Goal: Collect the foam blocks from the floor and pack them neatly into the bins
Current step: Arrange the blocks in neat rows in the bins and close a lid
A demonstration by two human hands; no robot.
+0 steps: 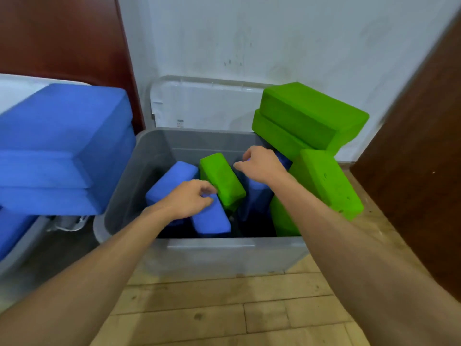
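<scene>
A grey plastic bin (204,255) stands on the wooden floor against the wall, holding blue and green foam blocks in a jumble. My left hand (189,199) rests on a blue block (212,219) near the bin's front, fingers curled over its top edge. A tilted green block (222,181) lies just to its right. My right hand (262,164) hovers over the bin's middle above another blue block (257,196), fingers bent; whether it grips anything is unclear. Green blocks (309,116) pile up at the bin's right side, with one green block (324,183) leaning over the rim.
A second bin at the left holds stacked blue blocks (62,146). A clear lid (207,103) leans on the white wall behind the grey bin. Dark wooden panels stand at the far left and at the right (419,158). Plank floor lies in front.
</scene>
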